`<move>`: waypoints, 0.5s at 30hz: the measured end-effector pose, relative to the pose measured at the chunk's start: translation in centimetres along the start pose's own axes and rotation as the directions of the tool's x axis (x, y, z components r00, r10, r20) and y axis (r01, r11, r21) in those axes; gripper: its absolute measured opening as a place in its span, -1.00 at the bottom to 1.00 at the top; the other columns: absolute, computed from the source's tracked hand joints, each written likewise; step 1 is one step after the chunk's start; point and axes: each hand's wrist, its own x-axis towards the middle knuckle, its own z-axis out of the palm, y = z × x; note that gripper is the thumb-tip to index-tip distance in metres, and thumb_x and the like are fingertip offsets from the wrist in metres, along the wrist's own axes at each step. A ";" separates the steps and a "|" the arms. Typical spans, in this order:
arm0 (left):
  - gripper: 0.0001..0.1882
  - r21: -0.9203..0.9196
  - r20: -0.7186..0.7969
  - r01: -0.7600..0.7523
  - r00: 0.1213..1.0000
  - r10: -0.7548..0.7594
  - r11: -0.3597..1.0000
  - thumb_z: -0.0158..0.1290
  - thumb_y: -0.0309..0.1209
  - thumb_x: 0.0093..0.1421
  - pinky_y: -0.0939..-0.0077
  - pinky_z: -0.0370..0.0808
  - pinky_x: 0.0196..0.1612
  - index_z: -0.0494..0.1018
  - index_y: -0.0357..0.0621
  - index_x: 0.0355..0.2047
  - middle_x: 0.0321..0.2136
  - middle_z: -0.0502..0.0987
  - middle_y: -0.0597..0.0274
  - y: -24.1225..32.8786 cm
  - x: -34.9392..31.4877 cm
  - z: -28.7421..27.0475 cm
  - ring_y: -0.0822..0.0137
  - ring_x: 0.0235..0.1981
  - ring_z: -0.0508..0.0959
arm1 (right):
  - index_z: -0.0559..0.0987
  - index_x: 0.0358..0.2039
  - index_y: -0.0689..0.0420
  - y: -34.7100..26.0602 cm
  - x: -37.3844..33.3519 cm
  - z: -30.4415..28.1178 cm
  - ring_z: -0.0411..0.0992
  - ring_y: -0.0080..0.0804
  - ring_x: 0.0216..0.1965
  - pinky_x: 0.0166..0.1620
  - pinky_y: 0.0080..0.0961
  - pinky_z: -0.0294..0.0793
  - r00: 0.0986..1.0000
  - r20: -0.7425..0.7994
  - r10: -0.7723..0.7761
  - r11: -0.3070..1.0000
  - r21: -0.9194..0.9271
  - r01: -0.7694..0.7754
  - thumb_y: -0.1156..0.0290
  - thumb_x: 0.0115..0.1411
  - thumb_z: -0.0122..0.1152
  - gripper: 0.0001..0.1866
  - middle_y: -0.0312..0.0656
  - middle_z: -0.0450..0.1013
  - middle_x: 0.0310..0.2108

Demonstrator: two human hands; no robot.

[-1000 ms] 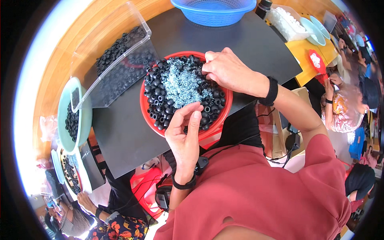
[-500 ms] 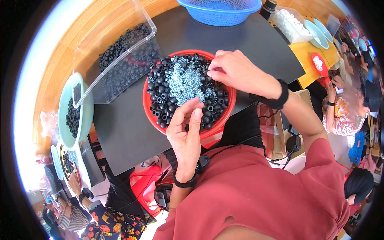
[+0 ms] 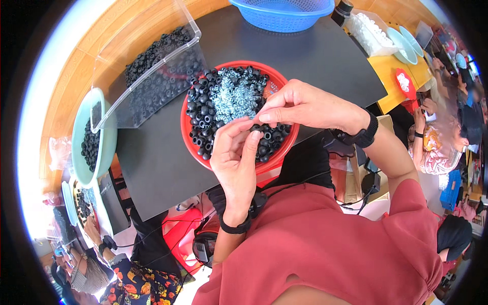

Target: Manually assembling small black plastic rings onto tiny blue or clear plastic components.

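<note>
A red bowl [image 3: 188, 137] in front of me holds many small black plastic pieces [image 3: 202, 114], rounded and hollow. Heaped on them is a pile of small silvery-blue coil springs [image 3: 234, 96]. Over the bowl's near side, my left hand [image 3: 235, 155] is closed with fingers curled and thumb raised; a dark piece shows by the thumb tip, but whether it is held is unclear. My right hand [image 3: 307, 105] pinches thumb and forefinger together just at the left fingertips. Whatever sits in that pinch is too small to make out.
A clear bin [image 3: 152, 76] of black pieces leans at the left, beside a pale green basin [image 3: 108, 147] with more. At the table's far edge stands a blue basket [image 3: 282, 19]. White parts fill a clear box [image 3: 373, 50] at far right. Other people work on both sides.
My right hand has come from the bowl's far right side down toward my left hand, and the fingertips now meet. The left hand has barely moved.
</note>
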 end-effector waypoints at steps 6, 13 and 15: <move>-0.80 -0.243 -0.004 0.100 0.995 -0.104 0.965 0.09 -0.61 0.20 0.59 0.53 -0.16 0.46 -0.29 -0.15 -0.26 0.57 0.21 0.3 -0.1 -0.7 0.43 -0.28 0.58 | 0.61 -0.51 0.10 2.9 1.8 -3.1 0.44 -0.16 -0.38 -0.37 -0.23 0.32 0.905 -0.197 -0.376 0.419 -0.908 -0.024 0.43 0.07 0.12 -0.89 -0.13 0.40 -0.49; -0.73 -0.289 0.006 0.176 0.983 -0.182 0.941 0.11 -0.56 0.20 0.66 0.45 -0.28 0.46 -0.30 -0.07 -0.26 0.56 0.22 0.2 -0.1 -1.1 0.44 -0.35 0.58 | 0.60 -0.53 0.07 3.9 2.5 -3.0 0.44 -0.23 -0.32 -0.23 -0.23 0.25 0.962 -0.144 -0.231 0.274 -0.959 -0.078 0.44 0.07 0.08 -0.86 -0.15 0.40 -0.36; -0.71 -0.268 0.001 0.176 0.983 -0.182 0.947 0.12 -0.53 0.20 0.67 0.43 -0.29 0.47 -0.31 -0.05 -0.26 0.56 0.21 0.0 -0.1 -1.2 0.44 -0.34 0.58 | 0.60 -0.54 0.07 4.1 2.6 -3.0 0.44 -0.21 -0.34 -0.24 -0.24 0.24 0.964 -0.110 -0.241 0.285 -0.958 -0.038 0.45 0.07 0.07 -0.86 -0.15 0.40 -0.39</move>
